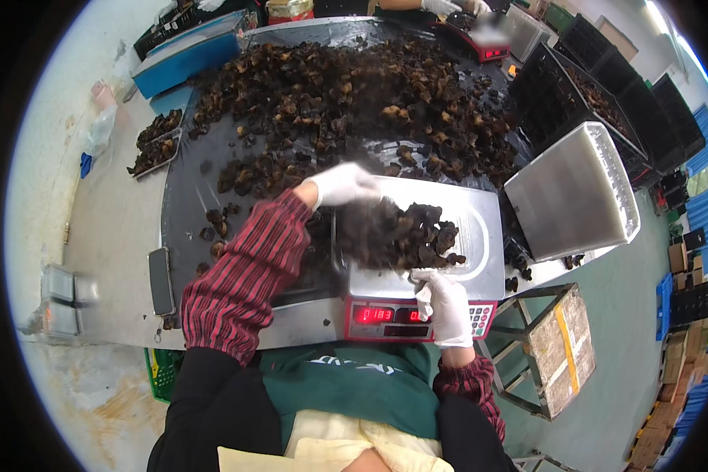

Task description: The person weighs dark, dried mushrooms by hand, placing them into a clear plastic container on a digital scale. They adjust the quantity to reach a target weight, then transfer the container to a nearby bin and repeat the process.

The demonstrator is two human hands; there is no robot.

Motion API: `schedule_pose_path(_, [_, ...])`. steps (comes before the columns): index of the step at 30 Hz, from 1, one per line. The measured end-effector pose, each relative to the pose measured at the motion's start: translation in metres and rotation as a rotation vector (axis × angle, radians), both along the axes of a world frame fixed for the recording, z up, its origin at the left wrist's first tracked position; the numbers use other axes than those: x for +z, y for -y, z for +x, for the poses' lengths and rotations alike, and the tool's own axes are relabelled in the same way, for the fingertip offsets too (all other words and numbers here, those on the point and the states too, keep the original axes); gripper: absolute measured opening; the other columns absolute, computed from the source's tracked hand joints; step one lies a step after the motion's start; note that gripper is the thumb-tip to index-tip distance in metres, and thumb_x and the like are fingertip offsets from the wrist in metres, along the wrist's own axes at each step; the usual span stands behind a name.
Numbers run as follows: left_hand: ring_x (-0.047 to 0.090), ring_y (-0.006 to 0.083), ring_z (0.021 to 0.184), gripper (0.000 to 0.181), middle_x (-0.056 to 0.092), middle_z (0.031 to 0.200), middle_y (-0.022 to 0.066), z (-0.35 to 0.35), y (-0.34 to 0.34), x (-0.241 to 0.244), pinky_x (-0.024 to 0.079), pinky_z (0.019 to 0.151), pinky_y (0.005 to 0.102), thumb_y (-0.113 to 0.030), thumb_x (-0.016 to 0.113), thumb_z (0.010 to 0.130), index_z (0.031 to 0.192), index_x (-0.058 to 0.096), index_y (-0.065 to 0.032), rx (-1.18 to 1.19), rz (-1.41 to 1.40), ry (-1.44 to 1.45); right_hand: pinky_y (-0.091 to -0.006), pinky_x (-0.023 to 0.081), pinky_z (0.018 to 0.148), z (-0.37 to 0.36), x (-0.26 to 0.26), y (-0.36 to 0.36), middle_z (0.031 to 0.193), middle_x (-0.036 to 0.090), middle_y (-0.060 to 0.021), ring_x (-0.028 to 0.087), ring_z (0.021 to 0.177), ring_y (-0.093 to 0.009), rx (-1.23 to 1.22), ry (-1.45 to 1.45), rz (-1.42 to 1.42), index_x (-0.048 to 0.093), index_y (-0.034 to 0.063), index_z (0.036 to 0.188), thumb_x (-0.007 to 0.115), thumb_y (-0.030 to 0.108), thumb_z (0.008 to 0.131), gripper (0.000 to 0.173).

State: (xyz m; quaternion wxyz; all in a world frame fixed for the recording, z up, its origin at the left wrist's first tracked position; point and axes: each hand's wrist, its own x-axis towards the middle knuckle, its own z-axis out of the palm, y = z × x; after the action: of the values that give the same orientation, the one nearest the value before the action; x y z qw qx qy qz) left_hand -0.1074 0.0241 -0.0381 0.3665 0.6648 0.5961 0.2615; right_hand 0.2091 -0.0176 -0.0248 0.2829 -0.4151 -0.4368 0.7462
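Observation:
Dark, curled dried fungus pieces [428, 236], probably wood ear, lie heaped on a clear plastic tray [335, 239]. The tray rests on the steel pan [389, 289] of a red electronic scale [354, 333] with lit red digits. My left hand [345, 184], in a white glove, is blurred over the heap's far left side; whether its fingers hold any pieces cannot be made out. Gloved in white too, my right hand [448, 310] pinches the tray's near edge and partly covers the scale's display.
A wide fungus pile [330, 94] covers the far tabletop. Stacked clear trays [566, 194] lean at right beside black crates [554, 100]. A phone [161, 280] and two filled trays [159, 150] lie left. A co-worker's gloved hands [442, 7] appear beyond, near another scale [492, 53]. A stool [560, 354] stands right.

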Motion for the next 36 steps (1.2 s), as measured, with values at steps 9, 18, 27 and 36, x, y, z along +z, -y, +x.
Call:
schedule_pose_path(9, [0.057,0.0081,0.082,0.011,0.067,0.092,0.003,0.03,0.146,-0.036,0.048,0.075,0.0252,-0.011,0.062,0.089,0.087,0.063,0.0001,0.467,0.05,0.662,-0.0247,0.03,0.037,-0.028,0.017,0.013,0.051,0.05,-0.0019,0.043,0.038,-0.01,0.169,0.171,0.057,0.067,-0.0021,0.078,0.05,0.018,0.092,0.03])
schedule_pose_path(18, [0.048,0.003,0.065,0.017,0.055,0.073,-0.0045,-0.036,0.284,-0.034,0.039,0.056,0.0196,-0.013,0.065,0.091,0.076,0.057,-0.0099,1.254,0.321,0.883,-0.0213,0.039,0.048,-0.089,0.029,0.031,0.064,0.06,-0.0035,0.051,0.05,-0.008,0.579,0.16,0.091,0.069,0.0001,0.095,0.051,0.02,0.093,0.027])
schedule_pose_path(27, [0.055,0.0103,0.075,0.008,0.057,0.081,-0.0005,-0.203,0.384,-0.112,0.045,0.067,0.0261,-0.015,0.055,0.094,0.089,0.055,-0.0084,1.645,0.754,0.782,-0.0226,0.032,0.037,-0.089,0.022,0.024,0.053,0.054,-0.0023,0.044,0.039,-0.009,0.398,0.205,0.114,0.069,-0.0063,0.09,0.048,0.018,0.095,0.033])
schedule_pose_path(36, [0.048,0.0094,0.059,0.012,0.049,0.067,-0.0039,-0.309,0.398,-0.164,0.045,0.056,0.0286,-0.018,0.063,0.091,0.084,0.054,-0.0115,2.056,0.859,0.752,-0.023,0.034,0.04,-0.091,0.016,0.014,0.055,0.055,-0.0032,0.047,0.042,-0.01,0.307,0.256,0.096,0.068,-0.0063,0.088,0.05,0.017,0.095,0.03])
